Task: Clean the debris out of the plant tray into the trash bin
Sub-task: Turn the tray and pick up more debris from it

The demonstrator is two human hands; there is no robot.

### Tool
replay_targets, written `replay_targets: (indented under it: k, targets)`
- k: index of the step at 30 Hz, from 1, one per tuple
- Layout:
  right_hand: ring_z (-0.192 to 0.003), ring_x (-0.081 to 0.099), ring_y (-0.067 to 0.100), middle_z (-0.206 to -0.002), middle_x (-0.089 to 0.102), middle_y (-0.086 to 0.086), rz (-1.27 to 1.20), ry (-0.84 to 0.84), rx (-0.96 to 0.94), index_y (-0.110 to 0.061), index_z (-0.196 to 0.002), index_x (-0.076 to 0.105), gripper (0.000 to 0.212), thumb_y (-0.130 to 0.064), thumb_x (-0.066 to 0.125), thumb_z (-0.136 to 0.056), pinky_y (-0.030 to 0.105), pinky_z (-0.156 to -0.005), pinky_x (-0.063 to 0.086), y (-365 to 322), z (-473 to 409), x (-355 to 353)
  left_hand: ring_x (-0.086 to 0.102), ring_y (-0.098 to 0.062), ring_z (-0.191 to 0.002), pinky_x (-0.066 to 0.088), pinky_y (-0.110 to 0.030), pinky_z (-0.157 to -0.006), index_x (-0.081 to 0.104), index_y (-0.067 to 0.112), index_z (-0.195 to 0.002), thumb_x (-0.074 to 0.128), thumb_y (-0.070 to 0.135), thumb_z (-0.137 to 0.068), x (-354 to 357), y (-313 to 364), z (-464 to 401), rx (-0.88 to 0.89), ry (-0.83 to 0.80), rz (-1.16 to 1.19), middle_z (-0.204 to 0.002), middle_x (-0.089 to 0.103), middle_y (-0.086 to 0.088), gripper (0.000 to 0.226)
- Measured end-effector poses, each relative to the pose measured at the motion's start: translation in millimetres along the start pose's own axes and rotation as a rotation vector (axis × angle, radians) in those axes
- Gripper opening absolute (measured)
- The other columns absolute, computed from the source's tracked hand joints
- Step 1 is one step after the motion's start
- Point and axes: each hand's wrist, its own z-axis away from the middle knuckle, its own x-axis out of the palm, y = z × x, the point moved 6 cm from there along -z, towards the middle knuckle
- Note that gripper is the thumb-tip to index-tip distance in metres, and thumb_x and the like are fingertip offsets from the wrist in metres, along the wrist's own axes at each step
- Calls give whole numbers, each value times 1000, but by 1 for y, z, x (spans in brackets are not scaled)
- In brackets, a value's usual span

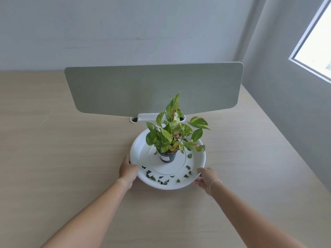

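Note:
A round white plant tray [200, 159] sits on a light wooden table. A small green leafy plant in a black pot [167, 156] stands in the tray's centre. Several dark leaf scraps [161, 178] lie along the tray's near inner rim, and a few more lie on its right side. My left hand [127, 170] grips the tray's left rim, thumb over the edge. My right hand [207, 178] holds the near right rim, with a thin band on the wrist. No trash bin is in view.
A grey desk divider panel [154, 88] stands upright just behind the tray on a white clamp. The wooden table [62, 158] extends left and right. A grey wall and a window [317, 43] lie to the right.

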Motion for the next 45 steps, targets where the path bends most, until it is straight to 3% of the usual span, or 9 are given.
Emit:
replay_targets:
  k: [2, 5, 9, 13, 17, 21, 27, 40, 45]
  targets:
    - [-61, 62, 31, -78, 57, 13, -48, -4, 23, 1, -110, 44, 20, 3, 41, -90, 25, -32, 50, 6, 5, 3, 53, -24, -93, 43, -24, -60, 50, 18, -126, 42, -9, -80, 2, -2, 1, 7, 14, -4, -94, 57, 0, 54]
    - [-49, 66, 28, -79, 60, 13, -102, -26, 57, 1, -111, 47, 24, 4, 38, -90, 25, -31, 49, 18, 12, 10, 59, -28, -97, 47, -27, -69, 56, 19, -115, 43, -7, -78, 7, 1, -1, 65, -11, -83, -102, 64, -5, 48]
    - [-64, 64, 29, -81, 61, 14, -89, -94, 83, 0, -101, 51, 17, 3, 39, -90, 29, -39, 55, 33, 22, 18, 59, -32, -101, 47, -30, -74, 56, 12, -112, 41, -6, -81, 7, 10, -4, 183, -22, -288, -106, 60, -9, 39]
    - [-43, 58, 23, -70, 57, 13, 403, -114, 103, -3, -75, 53, 21, -17, 50, -90, 26, -40, 52, 31, 31, 10, 31, -29, -138, 39, -36, -107, 29, 18, -148, 37, 1, -87, 3, 6, -10, 228, -46, -683, -154, 23, -7, 63]
    - [-38, 53, 18, -52, 60, 9, 939, -106, 95, -2, -65, 54, 37, -28, 45, -90, 21, -43, 48, -5, 30, -4, 13, -27, -146, 27, -38, -116, 27, 18, -149, 34, 1, -91, 11, 10, -12, 338, -125, -997, -161, 11, -3, 61]
    - [-58, 52, 22, -70, 58, 8, 1226, 26, -333, -3, -77, 60, 24, -16, 42, -87, 23, -51, 42, -59, 22, 7, 9, -27, -149, 20, -36, -120, 32, 13, -147, 33, 2, -93, 21, 17, -14, 503, -133, -1234, -160, 15, -8, 55]
    - [-94, 62, 30, -101, 66, 14, 1393, 37, -619, -9, -102, 65, 26, -13, 42, -89, 33, -76, 50, -75, -5, 36, 18, -24, -146, 36, -38, -109, 21, 17, -151, 34, 3, -93, 38, 16, -17, 403, -281, -1239, -161, 9, -5, 61]
    - [-131, 42, 22, -152, 33, -3, 1562, -163, -525, -26, -149, 28, 54, -22, 39, -95, 31, -101, 41, -74, -39, 66, 38, -28, -134, 40, -38, -109, 44, 4, -137, 38, -4, -88, 54, 1, -45, 281, -306, -1312, -145, 42, -15, 50]
    - [-125, 48, 24, -129, 54, 8, 1501, -87, -581, -10, -134, 47, 36, -13, 38, -99, 25, -93, 37, -79, -29, 68, 46, -29, -126, 46, -37, -102, 53, 1, -127, 38, -4, -88, 55, 3, -43, 272, -268, -1295, -138, 46, -14, 42]
